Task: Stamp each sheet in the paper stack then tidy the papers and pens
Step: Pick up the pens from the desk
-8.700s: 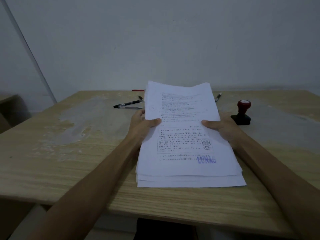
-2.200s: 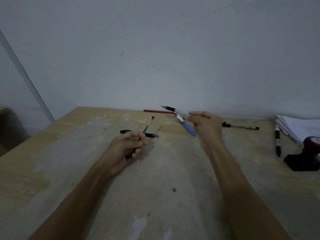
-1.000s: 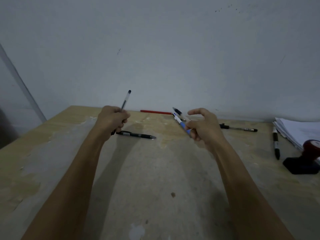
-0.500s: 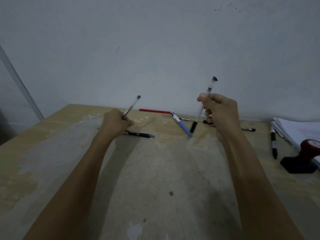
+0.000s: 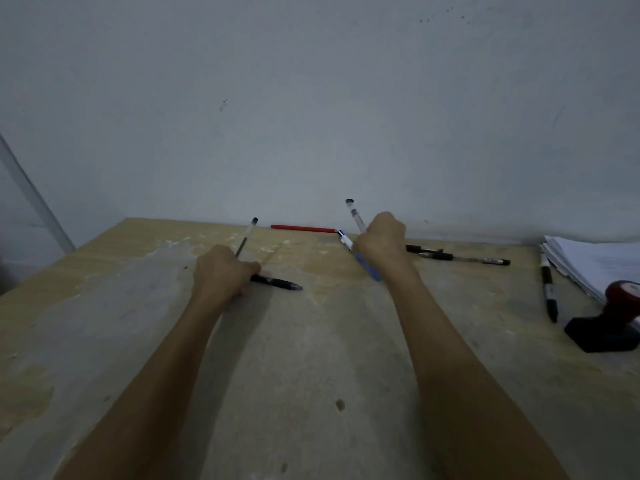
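Note:
My left hand (image 5: 221, 271) grips a thin black-capped pen (image 5: 246, 237) that sticks up and away from the fist. It sits low over a black pen (image 5: 277, 283) lying on the table; whether it touches that pen is hidden. My right hand (image 5: 381, 239) grips a clear pen (image 5: 355, 216) pointing up, above a blue and white pen (image 5: 363, 263) on the table. A red pen (image 5: 303, 228) lies by the wall. The white paper stack (image 5: 595, 265) rests at the far right.
Two black pens (image 5: 460, 258) lie right of my right hand, and a black marker (image 5: 549, 289) lies beside the paper stack. A red-topped stamp on a black base (image 5: 609, 323) stands at the right edge. The wooden table (image 5: 311, 358) meets a grey wall at the back.
Both hands have dropped toward the table, each still holding its pen. The right hand moved down over the blue pen; the left hand came down onto the black pen's end.

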